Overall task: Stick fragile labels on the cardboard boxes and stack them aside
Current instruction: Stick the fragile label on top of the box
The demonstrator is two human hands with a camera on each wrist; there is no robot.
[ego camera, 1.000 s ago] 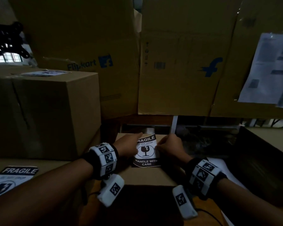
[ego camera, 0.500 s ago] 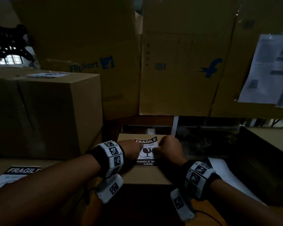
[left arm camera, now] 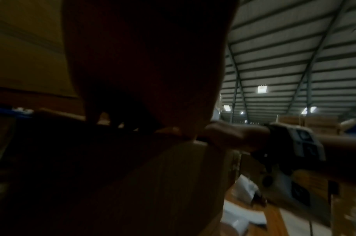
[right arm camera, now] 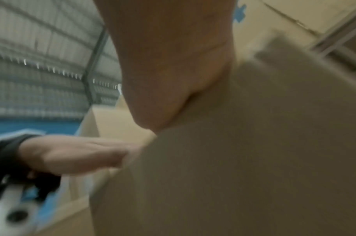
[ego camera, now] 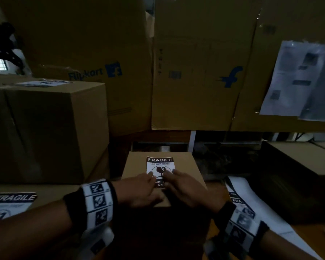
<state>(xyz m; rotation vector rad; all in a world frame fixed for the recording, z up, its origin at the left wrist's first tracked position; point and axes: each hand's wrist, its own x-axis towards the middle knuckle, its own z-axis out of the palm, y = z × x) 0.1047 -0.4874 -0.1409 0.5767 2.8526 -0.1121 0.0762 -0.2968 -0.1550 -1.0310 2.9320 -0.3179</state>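
Note:
A small cardboard box (ego camera: 188, 166) stands in front of me, with a black-and-white FRAGILE label (ego camera: 160, 164) lying flat on its top. My left hand (ego camera: 139, 186) and my right hand (ego camera: 184, 186) both lie flat on the box top, side by side, fingers stretched forward over the lower half of the label. The fingertips cover the label's bottom text. In the left wrist view the box (left arm camera: 163, 183) fills the lower frame and the right hand (left arm camera: 229, 137) lies on its top. The right wrist view shows the left hand (right arm camera: 71, 154) flat beside a blurred box (right arm camera: 243, 159).
A large labelled box (ego camera: 51, 128) stands at the left on a lower box bearing another FRAGILE label (ego camera: 9, 205). Tall Flipkart cartons (ego camera: 195, 72) wall off the back. A white label sheet (ego camera: 238, 194) lies at the right beside a dark low box (ego camera: 298, 166).
Both hands have slid back toward me along the label, from its upper part to its lower half, with the fingers now flat. The label's top edge now lies flat on the box.

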